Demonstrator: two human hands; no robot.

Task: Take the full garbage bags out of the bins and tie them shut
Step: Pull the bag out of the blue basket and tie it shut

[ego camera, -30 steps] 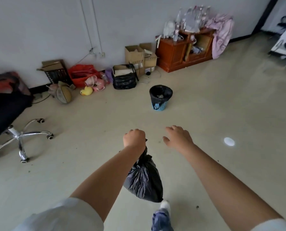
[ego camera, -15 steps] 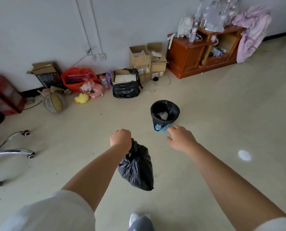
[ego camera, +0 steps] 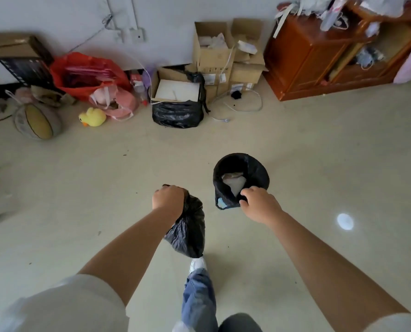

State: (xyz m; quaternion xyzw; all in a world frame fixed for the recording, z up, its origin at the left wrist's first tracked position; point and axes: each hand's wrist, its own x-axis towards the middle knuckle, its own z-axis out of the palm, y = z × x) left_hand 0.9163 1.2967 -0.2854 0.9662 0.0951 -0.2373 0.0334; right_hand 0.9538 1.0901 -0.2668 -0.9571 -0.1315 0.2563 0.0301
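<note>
On the pale, smooth, faintly glossy floor [ego camera: 319, 144], a small round blue plastic bin [ego camera: 221, 202] is seen standing, lined with a thin black plastic bag [ego camera: 254, 168] whose crinkled rim is folded over the top so that only a sliver of blue wall shows at the near side; crumpled pale paper waste [ego camera: 234, 183] lies inside. The right hand [ego camera: 259, 204] is placed at the near rim of that liner with its fingers curled over the edge, though whether the plastic is actually pinched cannot be told from this angle. The left hand [ego camera: 168, 200] is clenched in a fist around the gathered neck of a second full black garbage bag [ego camera: 190, 233], which hangs bulging and wrinkled beneath it, clear of the floor and just left of the bin. Below it a white shoe [ego camera: 198, 264] and a blue denim trouser leg [ego camera: 199, 298] are visible. Against the white wall are ranged open brown cardboard boxes [ego camera: 214, 51], a shiny black plastic sack [ego camera: 178, 113], a red plastic bag [ego camera: 87, 73], a soft yellow duck toy [ego camera: 93, 116], a worn ball [ego camera: 38, 121] (grey and yellow panels) and a polished reddish wooden cabinet [ego camera: 307, 56].
</note>
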